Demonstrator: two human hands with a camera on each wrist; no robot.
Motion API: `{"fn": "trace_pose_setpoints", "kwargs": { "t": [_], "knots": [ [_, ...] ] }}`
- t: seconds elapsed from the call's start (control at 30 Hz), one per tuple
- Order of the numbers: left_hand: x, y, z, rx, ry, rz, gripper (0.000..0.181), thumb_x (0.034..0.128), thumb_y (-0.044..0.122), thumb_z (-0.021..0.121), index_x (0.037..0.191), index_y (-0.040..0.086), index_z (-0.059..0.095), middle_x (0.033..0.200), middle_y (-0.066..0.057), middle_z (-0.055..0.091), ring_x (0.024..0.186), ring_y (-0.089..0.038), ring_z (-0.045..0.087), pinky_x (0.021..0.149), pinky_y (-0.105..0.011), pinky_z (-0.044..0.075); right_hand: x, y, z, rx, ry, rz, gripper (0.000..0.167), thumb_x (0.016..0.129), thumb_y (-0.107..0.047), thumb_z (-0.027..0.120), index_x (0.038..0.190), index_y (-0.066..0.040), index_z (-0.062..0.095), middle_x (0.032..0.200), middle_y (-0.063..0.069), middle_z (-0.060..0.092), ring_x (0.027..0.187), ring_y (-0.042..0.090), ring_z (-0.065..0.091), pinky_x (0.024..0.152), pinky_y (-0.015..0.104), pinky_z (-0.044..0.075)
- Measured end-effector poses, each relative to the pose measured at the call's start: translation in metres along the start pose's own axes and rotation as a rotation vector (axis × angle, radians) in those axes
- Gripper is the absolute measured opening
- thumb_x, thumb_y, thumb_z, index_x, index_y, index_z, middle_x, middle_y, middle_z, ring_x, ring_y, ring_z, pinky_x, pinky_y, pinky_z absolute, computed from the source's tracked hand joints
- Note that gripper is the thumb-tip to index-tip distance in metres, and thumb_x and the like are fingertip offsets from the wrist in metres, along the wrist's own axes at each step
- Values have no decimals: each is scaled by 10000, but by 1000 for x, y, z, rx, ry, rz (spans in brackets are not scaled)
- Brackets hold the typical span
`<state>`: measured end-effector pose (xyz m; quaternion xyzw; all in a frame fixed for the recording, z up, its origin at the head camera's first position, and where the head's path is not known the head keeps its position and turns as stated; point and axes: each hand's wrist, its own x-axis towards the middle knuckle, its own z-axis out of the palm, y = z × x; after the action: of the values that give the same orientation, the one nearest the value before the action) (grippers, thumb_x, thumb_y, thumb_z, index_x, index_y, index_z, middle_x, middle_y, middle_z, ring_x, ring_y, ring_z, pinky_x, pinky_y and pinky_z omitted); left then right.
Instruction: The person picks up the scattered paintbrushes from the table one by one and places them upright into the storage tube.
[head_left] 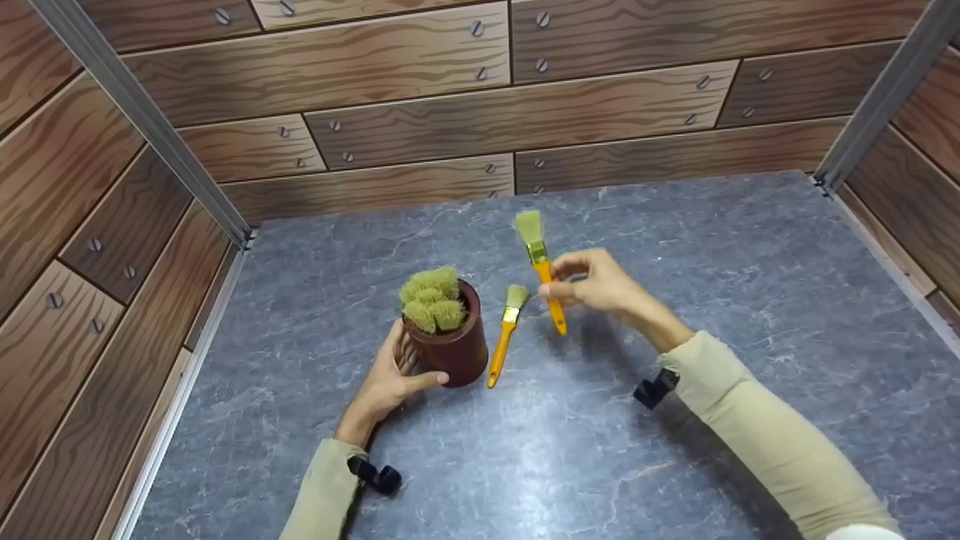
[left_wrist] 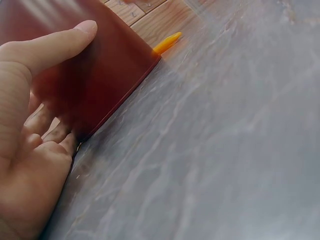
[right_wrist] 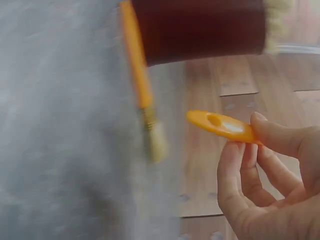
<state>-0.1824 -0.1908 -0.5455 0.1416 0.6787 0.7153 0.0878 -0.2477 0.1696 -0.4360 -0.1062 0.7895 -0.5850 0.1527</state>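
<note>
A dark red-brown cylindrical cup (head_left: 454,356) stands on the table, with several pale-bristled brushes (head_left: 433,298) sticking bristles-up out of its mouth. My left hand (head_left: 390,379) grips the cup's near left side, thumb across its front; the left wrist view shows the fingers low around the wall (left_wrist: 110,65). To the right of the cup, my right hand (head_left: 600,285) pinches a paintbrush (head_left: 551,292) by its orange handle, bristles pointing away. In the right wrist view the handle's holed end (right_wrist: 215,120) pokes out from the fingertips. Another orange-handled paintbrush (head_left: 504,345) lies between cup and right hand.
The grey marbled tabletop (head_left: 675,240) is bounded by wood-patterned panels (head_left: 420,112) at the back and both sides. Grey metal posts (head_left: 885,90) stand at the back corners. Black wrist cameras (head_left: 656,388) are strapped over the pale sleeves.
</note>
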Motion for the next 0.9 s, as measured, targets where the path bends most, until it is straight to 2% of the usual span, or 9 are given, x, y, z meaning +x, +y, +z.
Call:
{"fn": "trace_pose_setpoints", "kwargs": {
  "t": [0.2,0.43,0.63,0.9],
  "knots": [
    [0,-1,-1,-11,-11,8,1307,782,8,944,1733,165,61,1778,-98,235,1654,-276,193,1356,-418,199,-8,-34,8,36,-49,-126,220,961,-66,792,1144,48,748,1103,162,721,978,266,770,901,393,673],
    [0,-1,-1,-5,-13,14,1249,810,19,928,1732,192,104,1765,-77,282,1644,-255,236,1350,-401,225,-10,-63,28,69,-68,-246,210,977,-18,758,1172,61,750,1112,239,728,948,257,779,904,390,672],
    [1,0,0,13,-10,15,1197,811,26,930,1720,202,171,1742,-71,337,1635,-248,268,1348,-400,239,-6,-79,46,77,-56,-342,207,987,-7,733,1185,52,753,1094,221,757,947,235,757,927,379,664],
    [1,0,0,9,-5,10,1192,803,32,937,1714,222,191,1733,-53,353,1626,-243,292,1345,-417,255,2,-94,68,62,-70,-413,209,996,6,710,1197,45,753,1116,200,767,972,255,759,931,403,663]
  ]
}}
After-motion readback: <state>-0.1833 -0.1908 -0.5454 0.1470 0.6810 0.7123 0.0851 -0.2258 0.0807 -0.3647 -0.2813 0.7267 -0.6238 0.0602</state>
